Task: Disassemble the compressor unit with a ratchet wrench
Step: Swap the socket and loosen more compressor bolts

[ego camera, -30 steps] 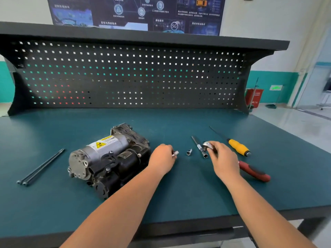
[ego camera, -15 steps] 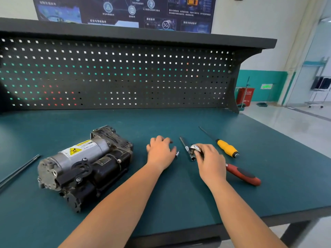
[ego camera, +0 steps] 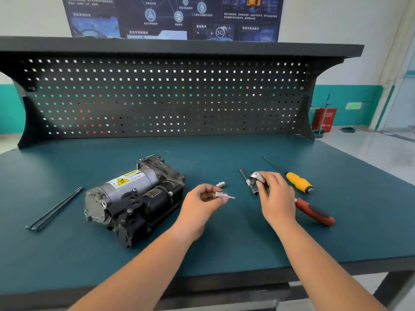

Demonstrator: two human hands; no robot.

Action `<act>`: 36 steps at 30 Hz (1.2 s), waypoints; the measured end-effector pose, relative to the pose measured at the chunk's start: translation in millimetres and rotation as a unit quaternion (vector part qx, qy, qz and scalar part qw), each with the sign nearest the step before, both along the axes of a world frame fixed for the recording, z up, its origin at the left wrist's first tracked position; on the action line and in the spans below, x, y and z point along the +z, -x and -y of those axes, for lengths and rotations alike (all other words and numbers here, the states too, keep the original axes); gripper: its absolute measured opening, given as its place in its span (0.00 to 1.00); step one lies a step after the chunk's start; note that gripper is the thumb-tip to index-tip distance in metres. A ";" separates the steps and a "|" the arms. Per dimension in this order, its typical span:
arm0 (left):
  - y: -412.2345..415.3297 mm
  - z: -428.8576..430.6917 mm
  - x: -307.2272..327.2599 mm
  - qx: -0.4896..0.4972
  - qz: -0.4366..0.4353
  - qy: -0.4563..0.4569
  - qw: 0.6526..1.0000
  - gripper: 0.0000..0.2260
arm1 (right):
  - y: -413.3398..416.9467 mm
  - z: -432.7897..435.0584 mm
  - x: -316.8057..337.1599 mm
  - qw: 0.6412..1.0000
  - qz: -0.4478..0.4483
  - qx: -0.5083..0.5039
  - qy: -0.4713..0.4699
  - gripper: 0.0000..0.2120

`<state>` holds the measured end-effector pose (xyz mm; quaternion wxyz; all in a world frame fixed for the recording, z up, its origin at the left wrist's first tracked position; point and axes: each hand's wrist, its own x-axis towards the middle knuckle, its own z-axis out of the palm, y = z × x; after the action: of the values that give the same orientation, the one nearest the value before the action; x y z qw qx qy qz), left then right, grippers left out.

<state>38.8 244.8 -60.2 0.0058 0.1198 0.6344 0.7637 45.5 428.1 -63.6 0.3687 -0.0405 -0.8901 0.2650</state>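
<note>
The compressor unit (ego camera: 134, 198), a grey cylinder with a yellow warning label on a black body, lies on the green bench (ego camera: 202, 254) left of centre. My left hand (ego camera: 202, 203) is lifted just right of it, pinching a small silver socket bit (ego camera: 221, 195). Another small silver socket (ego camera: 221, 184) lies on the bench just beyond. My right hand (ego camera: 275, 196) rests on the chrome head of the ratchet wrench (ego camera: 314, 212), whose red and black handle points to the lower right. An extension bar (ego camera: 248, 181) lies beside the ratchet head.
A yellow-handled screwdriver (ego camera: 298, 182) lies behind the ratchet. Two long black bolts (ego camera: 54, 209) lie at the far left. A black pegboard (ego camera: 166, 97) with a shelf on top closes the back of the bench. The bench's front edge runs under my forearms.
My left hand has lifted off the bench with the socket bit pinched in its fingers. My right hand stays on the ratchet head. The camera has shifted.
</note>
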 end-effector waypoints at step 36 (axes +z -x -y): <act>-119.9 103.9 18.6 0.015 0.023 -0.114 0.993 0.08 | -100.6 145.3 40.3 0.957 -0.113 0.256 -0.081 0.12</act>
<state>158.7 140.9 -41.7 -0.0052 0.0925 0.5444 0.8337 146.1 282.8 -23.2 0.3884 0.2492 -0.8418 0.2800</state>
